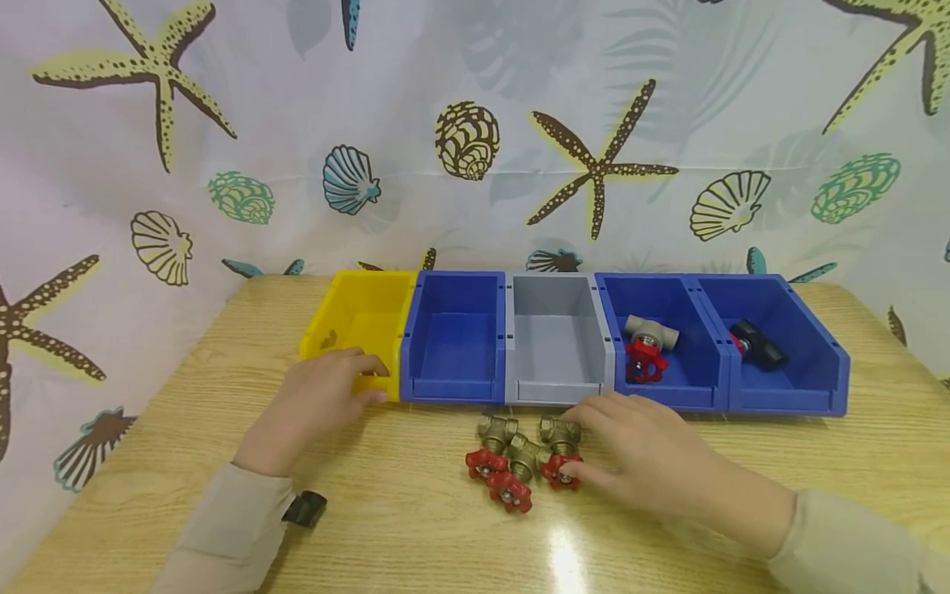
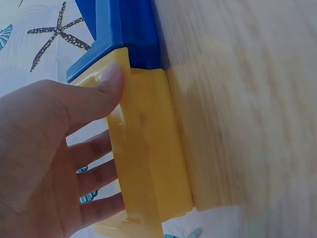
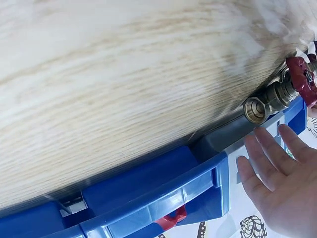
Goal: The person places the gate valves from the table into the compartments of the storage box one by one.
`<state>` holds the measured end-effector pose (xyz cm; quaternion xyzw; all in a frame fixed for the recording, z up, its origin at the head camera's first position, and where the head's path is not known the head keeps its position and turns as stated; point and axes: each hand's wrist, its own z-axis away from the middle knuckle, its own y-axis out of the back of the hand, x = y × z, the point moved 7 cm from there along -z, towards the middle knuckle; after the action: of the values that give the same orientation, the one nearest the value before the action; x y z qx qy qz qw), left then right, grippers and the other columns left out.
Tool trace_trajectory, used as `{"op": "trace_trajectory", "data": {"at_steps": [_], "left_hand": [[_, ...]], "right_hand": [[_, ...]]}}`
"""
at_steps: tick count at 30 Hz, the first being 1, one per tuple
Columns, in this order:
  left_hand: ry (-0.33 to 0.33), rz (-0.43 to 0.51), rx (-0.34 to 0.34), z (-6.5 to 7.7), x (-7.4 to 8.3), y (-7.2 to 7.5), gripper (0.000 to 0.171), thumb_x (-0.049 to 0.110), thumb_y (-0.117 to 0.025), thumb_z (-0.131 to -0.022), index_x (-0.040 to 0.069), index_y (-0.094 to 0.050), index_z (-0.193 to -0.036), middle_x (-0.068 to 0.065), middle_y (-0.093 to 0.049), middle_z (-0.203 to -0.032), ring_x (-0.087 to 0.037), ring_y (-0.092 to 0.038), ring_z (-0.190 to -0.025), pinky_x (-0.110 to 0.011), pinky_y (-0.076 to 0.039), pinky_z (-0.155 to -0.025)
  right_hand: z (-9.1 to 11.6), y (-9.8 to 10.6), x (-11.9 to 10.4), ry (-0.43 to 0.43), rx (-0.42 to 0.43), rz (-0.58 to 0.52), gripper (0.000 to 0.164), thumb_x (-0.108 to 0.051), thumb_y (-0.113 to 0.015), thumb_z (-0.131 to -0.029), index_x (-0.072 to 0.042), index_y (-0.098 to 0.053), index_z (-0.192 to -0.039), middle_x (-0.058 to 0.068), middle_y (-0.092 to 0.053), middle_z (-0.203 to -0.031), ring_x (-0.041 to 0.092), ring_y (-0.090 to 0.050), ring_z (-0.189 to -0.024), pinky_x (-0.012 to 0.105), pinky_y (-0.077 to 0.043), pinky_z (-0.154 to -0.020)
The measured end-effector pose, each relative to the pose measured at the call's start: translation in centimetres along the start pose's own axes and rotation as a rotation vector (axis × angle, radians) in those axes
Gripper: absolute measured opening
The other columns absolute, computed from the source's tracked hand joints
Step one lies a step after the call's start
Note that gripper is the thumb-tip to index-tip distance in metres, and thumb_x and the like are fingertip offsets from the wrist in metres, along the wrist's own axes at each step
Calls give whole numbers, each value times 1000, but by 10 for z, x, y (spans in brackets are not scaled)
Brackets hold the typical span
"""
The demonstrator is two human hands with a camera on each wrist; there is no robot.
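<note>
My left hand (image 1: 326, 396) holds the front wall of the yellow bin (image 1: 371, 289), thumb outside and fingers over the rim. The left wrist view shows the thumb on the yellow lip (image 2: 136, 163). My right hand (image 1: 638, 445) is at the rightmost of three brass gate valves, fingers extended and thumb by its red handwheel (image 1: 552, 473). That valve's brass body (image 3: 277, 96) lies just beyond the fingertips in the right wrist view. The left valve (image 1: 496, 431) and the middle valve (image 1: 525, 455) lie close together beside it on the table.
Right of the yellow bin stand a blue bin (image 1: 453, 389), a grey bin (image 1: 560, 393) and two more blue bins. One holds a beige tee valve with a red handwheel (image 1: 646, 363), the last a black fitting (image 1: 759, 345). A black piece (image 1: 305, 509) lies by the left sleeve.
</note>
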<state>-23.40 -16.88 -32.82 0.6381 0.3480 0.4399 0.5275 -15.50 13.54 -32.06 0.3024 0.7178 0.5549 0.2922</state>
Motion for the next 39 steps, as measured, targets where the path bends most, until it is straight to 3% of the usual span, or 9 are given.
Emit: {"op": "trace_trajectory", "data": {"at_steps": [8, 21, 34, 39], "left_hand": [[1, 20, -17, 0, -3, 1, 26, 34, -75, -89, 19, -73, -110, 2, -68, -104, -21, -63, -96, -46, -51, -78], [33, 48, -32, 0, -11, 4, 23, 34, -74, -90, 20, -74, -108, 2, -68, -103, -22, -63, -97, -48, -50, -78], [-3, 16, -22, -2, -7, 3, 24, 31, -75, -89, 16, -74, -108, -1, -68, -103, -25, -64, -100, -51, -52, -81], [-16, 3, -9, -2, -5, 3, 24, 30, -75, -89, 15, -74, -107, -2, -69, -102, -30, -64, -105, -56, -49, -90]], "right_hand": [[-1, -7, -1, -36, -70, -23, 65, -66, -57, -90, -13, -62, -128, 2, -65, -122, 25, -63, -110, 47, -52, -91], [-3, -14, -5, -28, -88, -28, 67, -61, -65, -88, -10, -60, -132, 7, -64, -126, 30, -64, -111, 49, -52, -91], [-6, -21, -8, 19, -98, -2, 78, -58, -72, -82, -6, -55, -137, 10, -63, -127, 31, -62, -112, 50, -49, -95], [-7, -22, -8, 21, -98, -9, 79, -57, -75, -81, -5, -53, -138, 10, -63, -128, 32, -62, -113, 51, -49, -95]]}}
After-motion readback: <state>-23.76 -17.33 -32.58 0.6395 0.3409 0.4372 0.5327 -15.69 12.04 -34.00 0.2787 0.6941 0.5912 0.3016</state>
